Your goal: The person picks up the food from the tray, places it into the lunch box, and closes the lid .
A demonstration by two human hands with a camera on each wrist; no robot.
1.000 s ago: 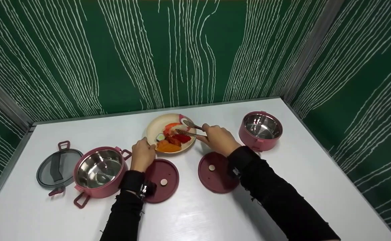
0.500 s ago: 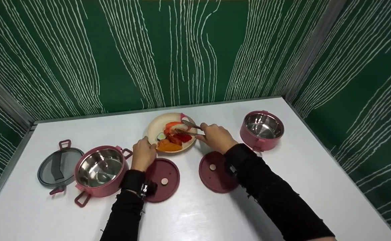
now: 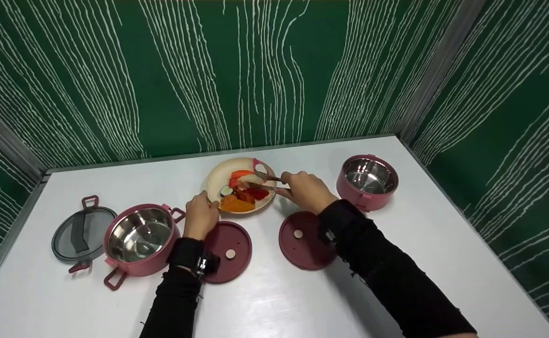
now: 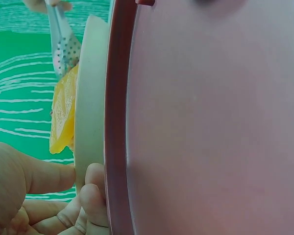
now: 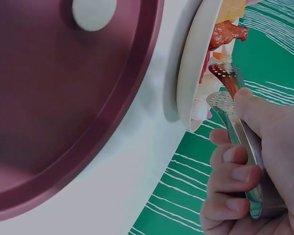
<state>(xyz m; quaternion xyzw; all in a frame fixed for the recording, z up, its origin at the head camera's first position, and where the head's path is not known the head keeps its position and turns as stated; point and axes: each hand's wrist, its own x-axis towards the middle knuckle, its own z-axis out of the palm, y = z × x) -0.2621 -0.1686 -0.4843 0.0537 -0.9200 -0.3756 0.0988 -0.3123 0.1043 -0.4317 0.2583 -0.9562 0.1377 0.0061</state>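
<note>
My left hand [image 3: 201,217] grips the near left rim of a cream plate [image 3: 217,180], thumb on the food side and fingers beneath, as the left wrist view shows. In my right hand [image 3: 309,191] I hold metal tongs [image 5: 224,104] with perforated tips. These tips reach over the plate's right side, around or beside a whitish food piece [image 3: 251,179]; contact is unclear. Also on the plate lie an orange piece [image 3: 237,204], a red piece [image 3: 258,193], a glazed brown-red piece [image 5: 228,35] and a sushi roll slice [image 3: 226,191].
On the left stand a pink steel-lined pot [image 3: 143,268] and a glass lid [image 3: 65,241]. Two dark red lids [image 3: 239,270] lie nearer the body, below the plate. A smaller pink pot [image 3: 366,199] stands to the right. Green panels [image 3: 274,94] enclose the table.
The tongs' tips have shifted slightly left and drawn a little closer together over the whitish piece. My left hand stays on the plate's rim.
</note>
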